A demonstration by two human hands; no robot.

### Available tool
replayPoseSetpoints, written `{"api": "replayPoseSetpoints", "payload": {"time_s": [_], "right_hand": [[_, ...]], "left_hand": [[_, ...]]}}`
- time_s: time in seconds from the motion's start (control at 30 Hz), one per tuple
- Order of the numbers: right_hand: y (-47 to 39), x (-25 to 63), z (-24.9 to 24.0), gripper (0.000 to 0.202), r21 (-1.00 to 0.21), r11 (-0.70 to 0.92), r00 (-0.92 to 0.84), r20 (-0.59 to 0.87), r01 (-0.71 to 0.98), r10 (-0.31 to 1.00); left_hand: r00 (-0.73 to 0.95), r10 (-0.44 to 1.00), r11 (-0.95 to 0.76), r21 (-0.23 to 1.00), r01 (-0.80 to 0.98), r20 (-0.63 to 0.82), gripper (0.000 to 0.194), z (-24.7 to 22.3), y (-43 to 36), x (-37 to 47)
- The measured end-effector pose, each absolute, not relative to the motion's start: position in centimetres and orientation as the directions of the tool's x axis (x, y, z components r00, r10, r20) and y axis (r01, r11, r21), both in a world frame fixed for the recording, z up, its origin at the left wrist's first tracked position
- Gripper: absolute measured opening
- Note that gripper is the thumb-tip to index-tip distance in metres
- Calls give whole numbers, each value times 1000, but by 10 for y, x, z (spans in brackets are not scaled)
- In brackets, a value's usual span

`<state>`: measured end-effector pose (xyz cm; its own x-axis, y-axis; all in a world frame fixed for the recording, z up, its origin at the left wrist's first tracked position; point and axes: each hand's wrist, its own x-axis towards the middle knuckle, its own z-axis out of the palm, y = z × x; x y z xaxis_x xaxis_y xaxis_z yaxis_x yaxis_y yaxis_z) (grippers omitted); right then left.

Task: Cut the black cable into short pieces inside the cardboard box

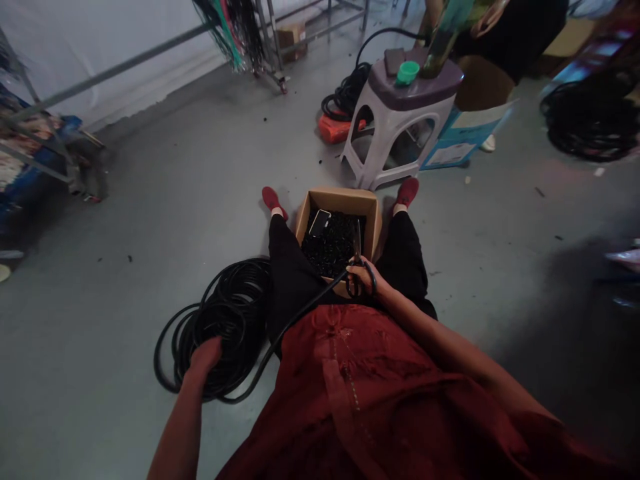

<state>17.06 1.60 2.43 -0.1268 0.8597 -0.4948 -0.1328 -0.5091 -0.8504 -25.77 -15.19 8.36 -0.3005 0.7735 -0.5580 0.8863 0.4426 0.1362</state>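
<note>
One head view shows it all. Both hands are at work over a smooth grey concrete floor [125,253]. The left hand [205,353] lies on a thick coil of round black rubbery hose [225,327] piled in loose loops beside the left leg; its fingers curl down into the loops, though whether they grip a strand I cannot tell. One strand of the hose runs up across the dark red cloth of the lap toward the right hand [370,280]. That hand is closed through the black loop handles of a pair of scissors [357,263], whose slim metal blades point away over a square brown cardboard box [373,207] standing between the legs. The box holds a heap of small shiny black cut pieces [333,247]. Beyond it stands a pale moulded plastic stool [400,120] with a purple top.
</note>
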Motion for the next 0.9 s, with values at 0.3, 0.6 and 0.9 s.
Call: {"api": "replayPoseSetpoints", "payload": {"time_s": [0.3, 0.6, 0.9], "right_hand": [[3, 163, 44, 40, -886, -448, -138, -433, -116, 891], [5, 166, 46, 36, -921, -388, -104, -383, -30, 918], [11, 177, 28, 25, -892, -414, -96, -435, 183, 895]], "left_hand": [[212, 925, 107, 753, 649, -315, 48, 102, -30, -55], [182, 915, 200, 798, 568, -359, 36, 65, -15, 13], [19, 948, 249, 780, 574, -317, 61, 63, 13, -3]]}}
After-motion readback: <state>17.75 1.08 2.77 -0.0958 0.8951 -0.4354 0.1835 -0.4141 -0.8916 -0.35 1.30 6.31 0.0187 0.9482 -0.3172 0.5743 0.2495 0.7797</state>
